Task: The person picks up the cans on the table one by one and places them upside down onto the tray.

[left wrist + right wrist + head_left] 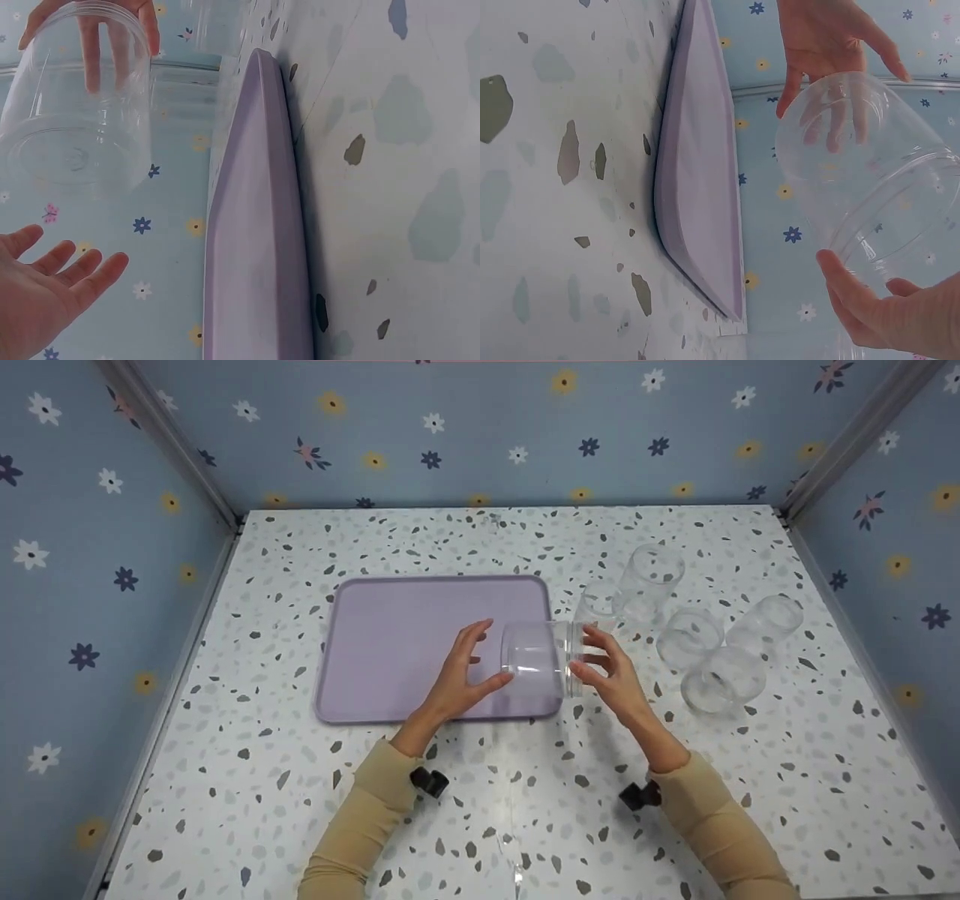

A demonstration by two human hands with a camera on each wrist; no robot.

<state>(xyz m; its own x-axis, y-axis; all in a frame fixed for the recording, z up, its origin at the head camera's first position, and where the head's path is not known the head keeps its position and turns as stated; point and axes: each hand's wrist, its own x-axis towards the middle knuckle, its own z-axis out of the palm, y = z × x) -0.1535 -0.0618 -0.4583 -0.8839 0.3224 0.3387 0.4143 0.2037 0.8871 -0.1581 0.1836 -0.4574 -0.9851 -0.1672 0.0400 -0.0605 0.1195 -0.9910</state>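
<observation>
Above tray (397, 649), clear jar (534, 660) gripped sideways near rim by right hand (621, 682) fingers, presumably for steadiness; left hand (452, 686) fingers spread open beside base.

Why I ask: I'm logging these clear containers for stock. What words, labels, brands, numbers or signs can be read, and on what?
None can be read.
Held clear container: a faint mark at its base, too blurred to tell whether it is lettering.
Other clear containers: no legible text.
Purple tray: no text visible.
Walls: printed flowers only.
</observation>
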